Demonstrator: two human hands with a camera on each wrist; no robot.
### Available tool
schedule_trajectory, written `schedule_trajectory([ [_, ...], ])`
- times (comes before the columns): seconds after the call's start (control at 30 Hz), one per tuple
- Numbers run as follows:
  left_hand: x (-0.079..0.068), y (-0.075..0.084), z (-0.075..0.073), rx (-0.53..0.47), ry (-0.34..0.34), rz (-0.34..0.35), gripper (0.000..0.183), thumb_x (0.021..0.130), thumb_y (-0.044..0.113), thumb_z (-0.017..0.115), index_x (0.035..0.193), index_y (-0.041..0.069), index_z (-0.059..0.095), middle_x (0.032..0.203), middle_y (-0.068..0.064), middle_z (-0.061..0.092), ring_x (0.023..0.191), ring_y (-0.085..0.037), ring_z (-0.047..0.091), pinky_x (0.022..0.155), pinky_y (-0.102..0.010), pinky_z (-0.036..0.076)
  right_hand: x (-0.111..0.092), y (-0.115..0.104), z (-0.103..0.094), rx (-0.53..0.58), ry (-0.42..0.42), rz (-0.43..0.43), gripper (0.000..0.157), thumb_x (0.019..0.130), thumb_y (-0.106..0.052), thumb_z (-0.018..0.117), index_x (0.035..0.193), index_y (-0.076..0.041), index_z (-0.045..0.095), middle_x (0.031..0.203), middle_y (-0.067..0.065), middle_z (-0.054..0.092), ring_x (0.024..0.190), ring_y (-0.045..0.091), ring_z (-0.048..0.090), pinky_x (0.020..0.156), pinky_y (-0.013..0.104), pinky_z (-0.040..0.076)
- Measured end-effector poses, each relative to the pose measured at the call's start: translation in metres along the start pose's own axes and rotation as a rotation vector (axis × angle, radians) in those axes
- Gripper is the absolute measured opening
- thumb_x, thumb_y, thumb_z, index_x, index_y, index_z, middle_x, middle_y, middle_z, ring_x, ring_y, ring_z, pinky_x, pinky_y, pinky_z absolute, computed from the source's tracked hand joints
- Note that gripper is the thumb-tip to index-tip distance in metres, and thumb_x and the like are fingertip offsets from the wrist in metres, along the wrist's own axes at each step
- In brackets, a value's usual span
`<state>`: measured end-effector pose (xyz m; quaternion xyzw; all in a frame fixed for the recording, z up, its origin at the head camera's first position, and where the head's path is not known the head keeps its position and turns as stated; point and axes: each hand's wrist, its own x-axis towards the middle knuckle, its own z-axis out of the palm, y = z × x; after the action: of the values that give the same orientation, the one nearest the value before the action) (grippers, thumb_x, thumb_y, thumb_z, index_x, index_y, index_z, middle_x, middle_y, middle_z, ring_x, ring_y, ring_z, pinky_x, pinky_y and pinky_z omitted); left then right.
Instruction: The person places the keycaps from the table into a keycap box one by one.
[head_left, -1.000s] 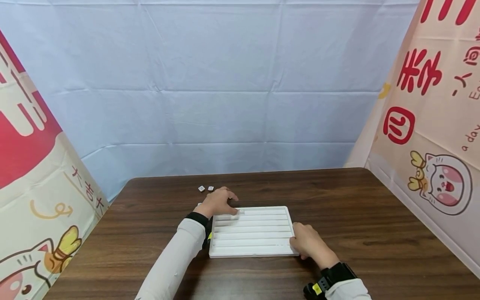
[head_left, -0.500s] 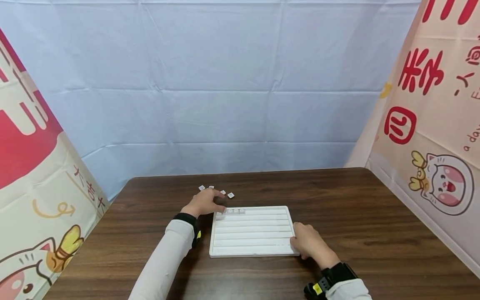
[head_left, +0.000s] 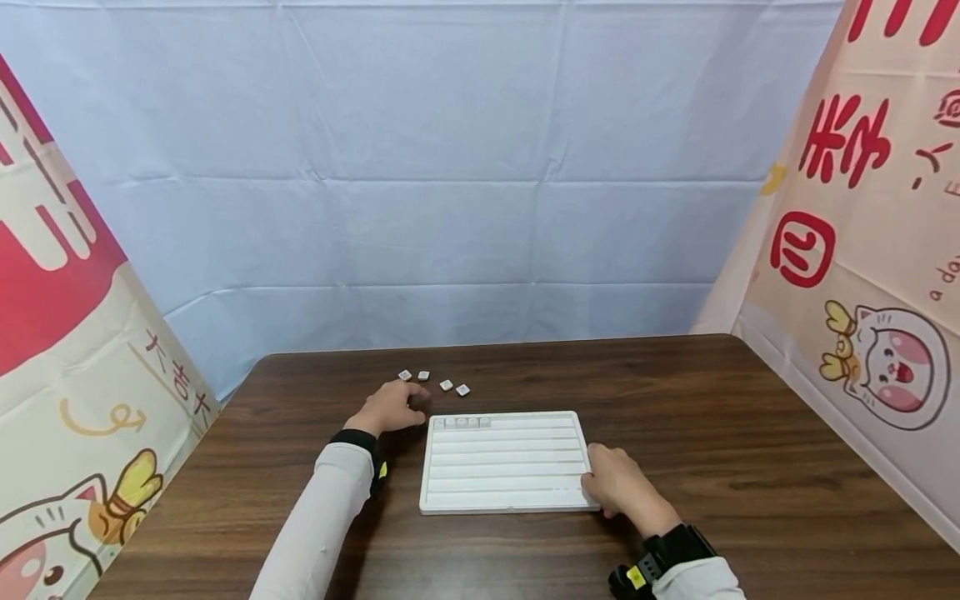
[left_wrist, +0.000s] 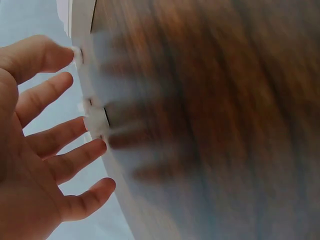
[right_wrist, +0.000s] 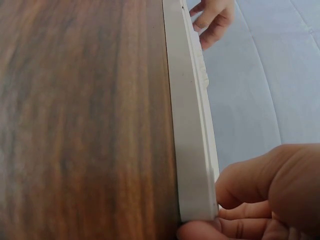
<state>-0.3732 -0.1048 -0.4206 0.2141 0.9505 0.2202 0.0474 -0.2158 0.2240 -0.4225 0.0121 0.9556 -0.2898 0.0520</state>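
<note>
A white ridged tray (head_left: 502,471) lies flat on the wooden table. A short row of small white square tiles (head_left: 461,423) sits in its top groove at the left end. My left hand (head_left: 387,407) is just off the tray's far left corner, low over the table. In the left wrist view its fingers are spread and loosely bent, with nothing gripped, and a white tile (left_wrist: 96,121) shows beyond the fingertips. My right hand (head_left: 622,487) grips the tray's right edge near the front corner; the right wrist view shows its thumb at the tray's rim (right_wrist: 192,150).
Several loose white tiles (head_left: 446,385) lie on the table (head_left: 712,417) behind the tray, close to my left fingertips. A pale blue cloth (head_left: 450,208) hangs behind the table. Printed cloths stand at the left (head_left: 45,333) and right (head_left: 787,350).
My left hand has moved left off the tray's top groove to beside its far left corner, uncovering the row of tiles and loose tiles behind. My right hand stays on the tray.
</note>
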Motion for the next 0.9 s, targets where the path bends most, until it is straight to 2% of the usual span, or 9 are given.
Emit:
schedule_trajectory([
  [0.2, -0.005, -0.005, -0.007, 0.012, -0.014, -0.016, 0.042, 0.078, 0.010, 0.071, 0.119, 0.011, 0.063, 0.121, -0.012, 0.056, 0.110, -0.033, 0.051, 0.083, -0.059, 0.039, 0.000, 0.000, 0.000, -0.004, -0.001, -0.019, 0.024, 0.086, 0.003, 0.051, 0.107, 0.014, 0.052, 0.069, 0.013, 0.051, 0.038, 0.017, 0.051, 0.037, 0.028, 0.042],
  [0.27, -0.006, -0.007, -0.008, 0.013, -0.017, -0.021, 0.043, 0.078, 0.009, 0.071, 0.120, 0.010, 0.063, 0.123, -0.013, 0.055, 0.110, -0.032, 0.051, 0.083, -0.054, 0.042, -0.001, 0.000, 0.000, -0.008, 0.002, -0.027, 0.024, 0.085, 0.003, 0.051, 0.106, 0.014, 0.052, 0.070, 0.014, 0.051, 0.038, 0.017, 0.051, 0.037, 0.028, 0.042],
  [0.4, -0.005, -0.011, -0.007, 0.014, -0.018, -0.020, 0.044, 0.076, 0.008, 0.071, 0.120, 0.009, 0.063, 0.124, -0.014, 0.054, 0.099, -0.026, 0.053, 0.073, -0.040, 0.043, -0.001, 0.001, -0.001, -0.014, 0.008, -0.026, 0.023, 0.085, 0.003, 0.051, 0.105, 0.013, 0.053, 0.069, 0.013, 0.051, 0.037, 0.017, 0.050, 0.036, 0.028, 0.042],
  [0.5, -0.005, -0.015, -0.006, 0.002, -0.009, -0.015, 0.044, 0.075, 0.006, 0.072, 0.118, 0.008, 0.064, 0.122, -0.014, 0.056, 0.092, -0.024, 0.052, 0.070, -0.037, 0.040, -0.001, 0.000, -0.001, -0.011, 0.009, -0.028, 0.023, 0.085, 0.003, 0.051, 0.105, 0.013, 0.053, 0.068, 0.013, 0.051, 0.037, 0.017, 0.050, 0.036, 0.028, 0.042],
  [0.63, -0.003, -0.017, -0.005, -0.012, 0.011, 0.002, 0.037, 0.073, 0.002, 0.072, 0.110, 0.007, 0.068, 0.109, -0.009, 0.062, 0.091, -0.024, 0.056, 0.070, -0.036, 0.044, -0.001, 0.000, 0.000, -0.006, 0.010, -0.032, 0.023, 0.085, 0.003, 0.051, 0.105, 0.013, 0.053, 0.069, 0.013, 0.051, 0.038, 0.017, 0.050, 0.036, 0.028, 0.042],
  [0.77, -0.001, -0.018, -0.005, -0.012, 0.025, 0.008, 0.023, 0.071, -0.001, 0.072, 0.092, 0.009, 0.073, 0.089, -0.003, 0.066, 0.075, -0.020, 0.054, 0.063, -0.033, 0.044, -0.001, -0.001, 0.000, 0.001, 0.011, -0.033, 0.023, 0.085, 0.004, 0.052, 0.105, 0.013, 0.053, 0.069, 0.012, 0.051, 0.039, 0.017, 0.050, 0.036, 0.027, 0.042],
  [0.9, 0.000, -0.017, -0.004, -0.005, 0.028, 0.012, 0.015, 0.072, -0.003, 0.071, 0.079, 0.010, 0.072, 0.077, 0.001, 0.063, 0.065, -0.017, 0.049, 0.058, -0.031, 0.043, -0.001, 0.000, 0.000, -0.002, 0.011, -0.032, 0.023, 0.084, 0.004, 0.052, 0.105, 0.013, 0.053, 0.067, 0.011, 0.050, 0.039, 0.016, 0.050, 0.036, 0.027, 0.042],
])
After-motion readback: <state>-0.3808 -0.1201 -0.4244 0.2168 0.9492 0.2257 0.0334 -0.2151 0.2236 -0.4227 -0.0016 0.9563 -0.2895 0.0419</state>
